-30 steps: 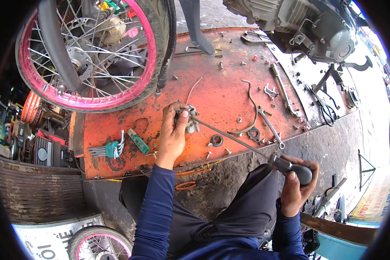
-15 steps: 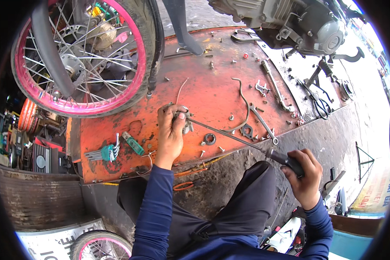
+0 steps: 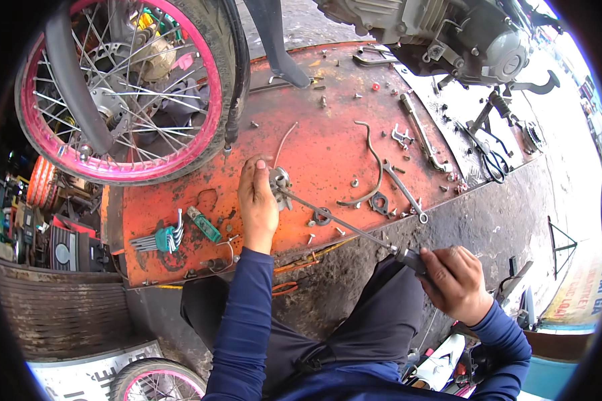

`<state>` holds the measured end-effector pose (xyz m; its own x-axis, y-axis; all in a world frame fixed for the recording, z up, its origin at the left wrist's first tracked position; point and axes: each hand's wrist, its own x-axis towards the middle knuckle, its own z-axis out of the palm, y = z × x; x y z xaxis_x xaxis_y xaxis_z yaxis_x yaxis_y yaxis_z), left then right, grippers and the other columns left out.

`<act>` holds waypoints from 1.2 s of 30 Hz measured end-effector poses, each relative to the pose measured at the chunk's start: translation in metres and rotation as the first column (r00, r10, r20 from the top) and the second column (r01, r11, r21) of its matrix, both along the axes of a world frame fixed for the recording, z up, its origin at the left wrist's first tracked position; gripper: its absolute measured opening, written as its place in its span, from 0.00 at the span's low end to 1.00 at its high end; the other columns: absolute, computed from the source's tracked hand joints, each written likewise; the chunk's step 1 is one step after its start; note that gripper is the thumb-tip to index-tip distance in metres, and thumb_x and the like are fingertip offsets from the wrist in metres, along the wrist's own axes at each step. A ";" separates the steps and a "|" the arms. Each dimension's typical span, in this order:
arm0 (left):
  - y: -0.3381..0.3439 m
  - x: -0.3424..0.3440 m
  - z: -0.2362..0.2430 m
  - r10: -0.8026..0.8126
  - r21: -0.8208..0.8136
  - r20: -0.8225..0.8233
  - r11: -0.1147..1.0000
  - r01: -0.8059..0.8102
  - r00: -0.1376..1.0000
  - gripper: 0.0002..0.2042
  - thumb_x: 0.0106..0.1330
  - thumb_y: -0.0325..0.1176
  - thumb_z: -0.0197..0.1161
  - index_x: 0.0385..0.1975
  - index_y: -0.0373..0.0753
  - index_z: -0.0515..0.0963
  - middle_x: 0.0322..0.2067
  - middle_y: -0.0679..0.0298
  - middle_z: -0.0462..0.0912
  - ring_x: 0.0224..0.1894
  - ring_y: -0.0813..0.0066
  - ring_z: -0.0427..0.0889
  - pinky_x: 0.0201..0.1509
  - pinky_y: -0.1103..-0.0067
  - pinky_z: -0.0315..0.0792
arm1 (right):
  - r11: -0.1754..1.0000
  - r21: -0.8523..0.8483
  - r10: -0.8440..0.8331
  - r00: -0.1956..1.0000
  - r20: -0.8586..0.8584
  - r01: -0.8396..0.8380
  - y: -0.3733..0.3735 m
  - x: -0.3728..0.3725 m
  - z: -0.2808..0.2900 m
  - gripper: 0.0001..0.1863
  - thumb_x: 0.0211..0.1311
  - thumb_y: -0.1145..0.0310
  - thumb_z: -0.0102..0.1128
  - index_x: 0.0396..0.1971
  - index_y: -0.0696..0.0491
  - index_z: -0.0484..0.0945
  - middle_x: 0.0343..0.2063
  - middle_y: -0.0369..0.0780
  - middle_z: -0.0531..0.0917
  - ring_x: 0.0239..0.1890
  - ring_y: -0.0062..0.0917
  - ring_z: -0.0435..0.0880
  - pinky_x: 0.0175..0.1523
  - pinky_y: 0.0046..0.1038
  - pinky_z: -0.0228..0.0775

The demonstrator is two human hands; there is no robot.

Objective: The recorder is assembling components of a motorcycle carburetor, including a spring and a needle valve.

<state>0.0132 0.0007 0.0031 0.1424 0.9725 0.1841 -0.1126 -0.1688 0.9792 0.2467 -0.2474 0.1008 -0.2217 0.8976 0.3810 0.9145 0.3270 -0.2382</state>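
Observation:
Above the near part of an orange worktable [image 3: 314, 157], my left hand [image 3: 258, 210] is at a small grey metal part [image 3: 280, 179]. Its fingers are partly hidden behind the part and seem to grip it. My right hand [image 3: 458, 284] is wrapped round the dark handle of a long screwdriver [image 3: 344, 227]. The shaft slants up to the left, and its tip meets the metal part. A thin bent tube [image 3: 285, 144] shows just beyond that part. Nearer to me lies a dark ring [image 3: 322, 216], partly crossed by the screwdriver shaft.
A pink-rimmed wheel [image 3: 215, 100] stands at far left, a motorcycle engine [image 3: 448, 40] at far right. On the table lie a combination wrench [image 3: 405, 192], a ratchet handle [image 3: 421, 130], a curved metal rod [image 3: 374, 157], a hex key set [image 3: 164, 237], a green-labelled item [image 3: 203, 224] and several loose bolts.
My right hand has moved left and slightly down with the screwdriver. My left thumb has come off the front of the metal part, which now shows more fully.

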 end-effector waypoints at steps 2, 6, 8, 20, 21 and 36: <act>0.006 -0.003 -0.009 -0.001 -0.032 0.044 0.999 0.002 0.999 0.18 0.80 0.44 0.44 0.46 0.38 0.77 0.34 0.67 0.72 0.29 0.81 0.78 0.32 0.81 0.74 | 0.992 0.052 0.095 0.965 0.246 -0.111 0.001 -0.003 0.006 0.31 0.43 0.77 0.72 0.52 0.67 0.76 0.30 0.44 0.77 0.24 0.32 0.78 0.29 0.34 0.72; 0.012 0.000 -0.021 -0.001 0.023 0.057 1.000 -0.001 0.998 0.13 0.78 0.38 0.47 0.44 0.38 0.76 0.29 0.67 0.74 0.22 0.80 0.75 0.25 0.80 0.73 | 0.994 -0.101 0.027 0.998 -0.062 -0.033 -0.007 -0.018 0.001 0.32 0.43 0.77 0.71 0.53 0.68 0.75 0.25 0.39 0.72 0.20 0.27 0.74 0.23 0.29 0.70; 0.011 0.003 -0.022 0.018 0.049 0.008 0.999 -0.018 1.000 0.11 0.78 0.36 0.49 0.43 0.38 0.76 0.28 0.67 0.75 0.21 0.80 0.74 0.23 0.79 0.72 | 0.995 -0.094 0.034 0.999 -0.030 -0.036 -0.009 -0.020 0.006 0.32 0.43 0.76 0.71 0.53 0.68 0.75 0.25 0.39 0.71 0.19 0.26 0.74 0.22 0.29 0.69; -0.004 0.010 -0.015 0.044 0.138 -0.081 0.990 -0.032 0.996 0.06 0.71 0.26 0.52 0.40 0.32 0.76 0.38 0.63 0.70 0.28 0.78 0.77 0.28 0.78 0.74 | 0.967 -0.238 -0.165 0.929 -0.332 0.086 -0.020 -0.024 0.002 0.28 0.48 0.78 0.70 0.53 0.64 0.76 0.24 0.40 0.73 0.17 0.31 0.74 0.23 0.32 0.71; -0.006 0.011 -0.011 0.032 0.079 -0.041 0.996 -0.029 0.999 0.06 0.71 0.25 0.52 0.40 0.32 0.76 0.37 0.63 0.69 0.27 0.78 0.76 0.26 0.79 0.74 | 0.968 -0.233 -0.159 0.939 -0.304 0.088 -0.020 -0.024 0.002 0.28 0.48 0.78 0.70 0.54 0.63 0.76 0.23 0.40 0.73 0.17 0.31 0.74 0.23 0.32 0.70; -0.010 0.014 -0.014 0.002 0.071 0.068 0.997 -0.007 0.998 0.04 0.70 0.22 0.52 0.39 0.31 0.74 0.37 0.63 0.68 0.25 0.81 0.75 0.21 0.81 0.73 | 0.953 -0.296 -0.168 0.930 -0.326 0.069 -0.025 -0.028 -0.011 0.30 0.51 0.78 0.68 0.59 0.59 0.76 0.20 0.39 0.71 0.16 0.30 0.72 0.22 0.31 0.68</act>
<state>0.0268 -0.0097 -0.0109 0.1228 0.9573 0.2617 -0.1776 -0.2383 0.9548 0.2192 -0.2728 0.0900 -0.0075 0.9888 0.1490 0.7876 0.0977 -0.6084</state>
